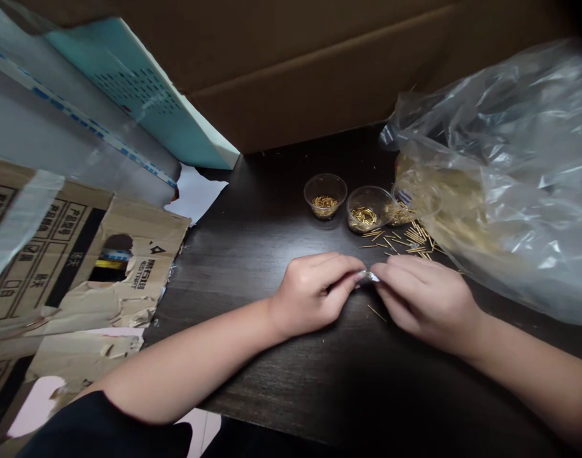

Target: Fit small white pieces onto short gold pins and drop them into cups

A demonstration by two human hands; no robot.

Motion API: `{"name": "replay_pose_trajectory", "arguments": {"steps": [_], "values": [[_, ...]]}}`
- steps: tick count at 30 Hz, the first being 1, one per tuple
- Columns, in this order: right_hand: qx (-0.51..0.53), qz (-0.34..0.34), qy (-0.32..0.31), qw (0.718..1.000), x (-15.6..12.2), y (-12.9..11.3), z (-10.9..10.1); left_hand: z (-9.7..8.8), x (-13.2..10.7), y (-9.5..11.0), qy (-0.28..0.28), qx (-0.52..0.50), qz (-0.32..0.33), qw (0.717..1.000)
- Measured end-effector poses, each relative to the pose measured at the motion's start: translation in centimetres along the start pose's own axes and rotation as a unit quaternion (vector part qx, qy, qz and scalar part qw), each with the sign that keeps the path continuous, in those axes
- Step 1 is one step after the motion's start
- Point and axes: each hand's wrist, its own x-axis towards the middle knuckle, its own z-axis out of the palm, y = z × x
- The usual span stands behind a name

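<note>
Over the dark table, my left hand (319,289) and my right hand (422,302) meet fingertip to fingertip, both closed in a pinch. A tiny whitish, shiny piece (369,275) shows between the fingertips, too small to name. One thin gold pin (377,313) lies just below, beside my right hand. Beyond the hands stand a clear plastic cup with small gold pieces (324,203) and a second cup with short gold tubes (364,218). Several loose gold pins (417,238) are scattered behind my right hand.
A large clear plastic bag (524,191) covers the right side, partly over another clear cup (417,197). A big cardboard box (319,76) walls off the back. Torn cardboard (142,242) and a light blue box (147,89) stand at the left.
</note>
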Motion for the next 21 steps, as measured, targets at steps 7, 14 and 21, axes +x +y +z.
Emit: {"name": "replay_pose_trajectory", "arguments": {"steps": [7, 14, 21], "values": [[0.153, 0.106, -0.011, 0.982, 0.43, -0.48, 0.19, 0.04, -0.22, -0.28, -0.004, 0.008, 0.01, 1.0], [0.137, 0.092, 0.047, 0.985, 0.15, -0.39, 0.43, -0.07, -0.07, -0.45, 0.01, -0.041, -0.018, 0.999], [0.126, 0.096, 0.071, 0.985, -0.15, 0.07, 0.98, 0.17, -0.1, -0.46, 0.043, -0.114, -0.101, 0.987]]}}
